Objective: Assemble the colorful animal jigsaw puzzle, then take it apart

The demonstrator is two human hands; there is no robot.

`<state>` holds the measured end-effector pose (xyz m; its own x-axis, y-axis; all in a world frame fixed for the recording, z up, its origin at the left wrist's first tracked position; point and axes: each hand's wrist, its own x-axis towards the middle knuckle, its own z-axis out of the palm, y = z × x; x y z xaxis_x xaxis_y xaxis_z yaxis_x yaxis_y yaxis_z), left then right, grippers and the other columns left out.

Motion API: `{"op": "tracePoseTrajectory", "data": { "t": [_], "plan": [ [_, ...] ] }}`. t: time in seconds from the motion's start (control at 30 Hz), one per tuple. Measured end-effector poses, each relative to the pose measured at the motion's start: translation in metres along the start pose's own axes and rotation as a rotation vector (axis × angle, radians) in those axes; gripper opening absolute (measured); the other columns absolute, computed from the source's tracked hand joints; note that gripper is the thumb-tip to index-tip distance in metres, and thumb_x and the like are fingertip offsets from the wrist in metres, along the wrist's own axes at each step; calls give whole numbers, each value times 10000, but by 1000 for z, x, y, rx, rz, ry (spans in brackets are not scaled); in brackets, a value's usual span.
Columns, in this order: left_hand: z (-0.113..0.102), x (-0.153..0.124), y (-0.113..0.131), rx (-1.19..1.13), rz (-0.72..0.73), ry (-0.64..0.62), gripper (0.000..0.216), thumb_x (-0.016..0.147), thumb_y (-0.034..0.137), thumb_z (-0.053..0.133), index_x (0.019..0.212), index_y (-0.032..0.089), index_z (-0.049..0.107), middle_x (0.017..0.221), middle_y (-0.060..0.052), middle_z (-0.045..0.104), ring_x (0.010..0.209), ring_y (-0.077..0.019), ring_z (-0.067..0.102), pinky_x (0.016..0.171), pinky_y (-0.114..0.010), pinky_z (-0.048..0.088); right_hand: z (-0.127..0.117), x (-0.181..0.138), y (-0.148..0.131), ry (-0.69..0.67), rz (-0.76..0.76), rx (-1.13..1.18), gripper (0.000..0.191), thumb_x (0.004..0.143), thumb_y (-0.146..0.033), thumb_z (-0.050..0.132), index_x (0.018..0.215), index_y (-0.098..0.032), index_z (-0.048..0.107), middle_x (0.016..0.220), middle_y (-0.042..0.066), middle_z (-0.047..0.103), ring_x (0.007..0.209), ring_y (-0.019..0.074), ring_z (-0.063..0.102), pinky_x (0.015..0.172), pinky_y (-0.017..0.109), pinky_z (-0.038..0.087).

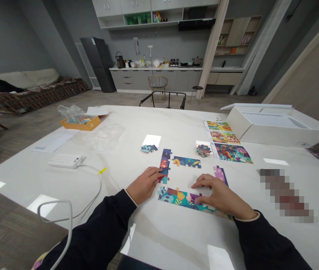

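Note:
Joined jigsaw puzzle strips lie on the white table, set out like a frame with gaps at the corners. My left hand [146, 184] is closed at the edge of the left puzzle strip [164, 162], fingertips on its lower part. Spread over the bottom puzzle strip [176, 197] is my right hand [221, 193]; its thumb is at the strip and the other fingers are apart, with nothing seen between them. The hand partly hides that strip and the purple right strip [219, 173]. A short top strip [187, 162] lies apart from the left one.
Two heaps of loose pieces, a left pile [148, 149] and a right pile [203, 150], lie beyond the strips. Picture sheets [232, 153] and a white box [277, 131] stand right. Leftward are a power bank [66, 161] with cable, clear plastic [103, 137] and an orange box [82, 125].

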<state>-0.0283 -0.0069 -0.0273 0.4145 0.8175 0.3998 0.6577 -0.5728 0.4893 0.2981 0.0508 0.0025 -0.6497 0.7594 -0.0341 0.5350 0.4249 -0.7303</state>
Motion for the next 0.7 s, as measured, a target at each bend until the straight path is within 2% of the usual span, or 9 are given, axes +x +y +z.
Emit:
{"op": "tracePoseTrajectory", "data": {
  "t": [0.17,0.3,0.4,0.5,0.6,0.7],
  "plan": [
    [-2,-3,-2,2,-14,13,409,980,88,449,1327,219,622,1314,-138,629,1262,-277,550,1093,-525,513,4,-2,-7,-84,12,-19,489,625,-383,949,1090,-321,811,1074,47,666,1012,252,635,931,343,506],
    [-2,-5,-2,-13,-18,23,396,980,80,439,1305,218,619,1329,-133,619,1268,-267,547,1095,-506,511,3,-4,-13,-110,52,-31,447,648,-343,933,1079,-324,814,1020,28,667,937,232,646,861,314,509],
    [-5,-1,-7,-15,-49,82,372,985,91,441,1296,214,603,1320,-124,615,1264,-252,553,1100,-476,502,2,-4,-16,-123,70,-32,419,664,-312,916,1071,-327,819,996,20,668,905,223,646,831,308,507],
    [-13,12,-25,60,-119,210,365,956,90,476,1279,218,587,1262,-103,631,1246,-259,556,1104,-481,478,1,-5,-19,-121,72,-35,397,664,-306,907,1052,-321,825,979,21,665,898,224,643,819,310,508],
    [-20,29,-54,195,-246,358,395,881,69,515,1248,204,573,1230,-102,625,1222,-287,552,1094,-508,452,1,-5,-21,-125,73,-41,379,667,-301,903,1037,-318,827,959,19,654,883,221,640,801,310,505],
    [-22,42,-81,280,-406,398,437,835,149,622,1264,191,550,1268,-124,605,1241,-337,525,1081,-540,428,1,-5,-22,-130,75,-34,363,667,-295,902,1022,-315,829,958,20,652,888,222,642,804,309,504]
  ]
}}
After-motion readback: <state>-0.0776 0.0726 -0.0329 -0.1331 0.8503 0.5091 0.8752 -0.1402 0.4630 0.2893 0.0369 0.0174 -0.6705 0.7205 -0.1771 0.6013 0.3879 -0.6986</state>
